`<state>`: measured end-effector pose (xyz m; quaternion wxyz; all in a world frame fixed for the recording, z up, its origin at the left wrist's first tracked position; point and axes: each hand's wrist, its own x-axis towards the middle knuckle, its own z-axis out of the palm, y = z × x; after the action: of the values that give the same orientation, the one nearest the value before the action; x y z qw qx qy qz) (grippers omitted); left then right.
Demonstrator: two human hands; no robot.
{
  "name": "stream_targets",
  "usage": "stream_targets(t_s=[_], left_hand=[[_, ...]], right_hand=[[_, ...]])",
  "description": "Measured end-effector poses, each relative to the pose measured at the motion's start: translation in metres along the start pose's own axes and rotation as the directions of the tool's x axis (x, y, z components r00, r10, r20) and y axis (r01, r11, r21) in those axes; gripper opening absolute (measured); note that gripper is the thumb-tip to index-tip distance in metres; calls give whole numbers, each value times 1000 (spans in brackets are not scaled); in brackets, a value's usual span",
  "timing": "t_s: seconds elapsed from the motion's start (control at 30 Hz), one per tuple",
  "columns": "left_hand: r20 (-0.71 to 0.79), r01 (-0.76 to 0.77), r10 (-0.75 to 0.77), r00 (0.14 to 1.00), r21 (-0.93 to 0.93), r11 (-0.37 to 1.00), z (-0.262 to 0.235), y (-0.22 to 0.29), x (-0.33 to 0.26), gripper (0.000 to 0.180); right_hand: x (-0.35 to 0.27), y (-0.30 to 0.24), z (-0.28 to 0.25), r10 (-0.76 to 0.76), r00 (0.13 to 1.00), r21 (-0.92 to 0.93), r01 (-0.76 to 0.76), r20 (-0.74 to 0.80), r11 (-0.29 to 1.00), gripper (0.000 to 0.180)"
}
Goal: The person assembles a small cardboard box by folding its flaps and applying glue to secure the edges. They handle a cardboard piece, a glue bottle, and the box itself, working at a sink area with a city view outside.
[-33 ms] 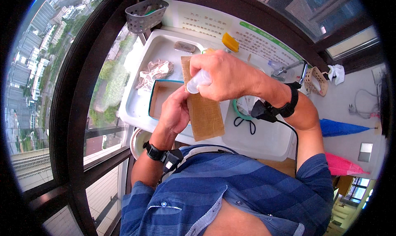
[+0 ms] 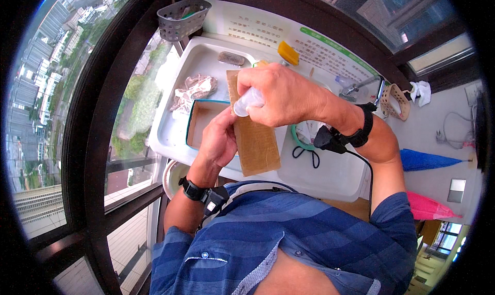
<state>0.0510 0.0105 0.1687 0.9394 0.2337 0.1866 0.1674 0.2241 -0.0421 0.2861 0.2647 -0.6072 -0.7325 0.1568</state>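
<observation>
My left hand [image 2: 219, 140] is closed on the left edge of a long brown cardboard strip [image 2: 258, 148], thumb toward its upper part. Wrapped in my right hand [image 2: 281, 96] is a small translucent plastic bottle [image 2: 248, 102], tilted so its round end points down and left, close over the strip. The fingers hide much of the bottle, so its exact kind cannot be told. Just behind my left hand, an open shallow box [image 2: 202, 120] with a teal rim stands in the white sink [image 2: 167, 135].
Beyond the box lie a crumpled cloth [image 2: 193, 91] and a scrubbing brush [image 2: 230, 58]. A yellow-headed tool [image 2: 288, 53] stands at the back. A faucet [image 2: 361, 84] and a green-rimmed container [image 2: 304, 140] are on the right. A grey basket [image 2: 183, 20] hangs at the back left, beside the window.
</observation>
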Motion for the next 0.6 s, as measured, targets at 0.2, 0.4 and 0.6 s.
stream_targets(t_s=[0.2,0.4,0.6], left_hand=[[-17,-16,16,1000,-8,1000,-9,2,0,46],[-54,-66,65,996,-15,998,-17,16,-4,43],[-51,-71,73,996,49,996,-8,24,-3,41]], right_hand=[[2,2,0,100,994,44,-98,-52,994,23],[-43,42,11,366,931,384,-333,-13,861,33],[-77,60,41,411,910,526,-376,54,762,48]])
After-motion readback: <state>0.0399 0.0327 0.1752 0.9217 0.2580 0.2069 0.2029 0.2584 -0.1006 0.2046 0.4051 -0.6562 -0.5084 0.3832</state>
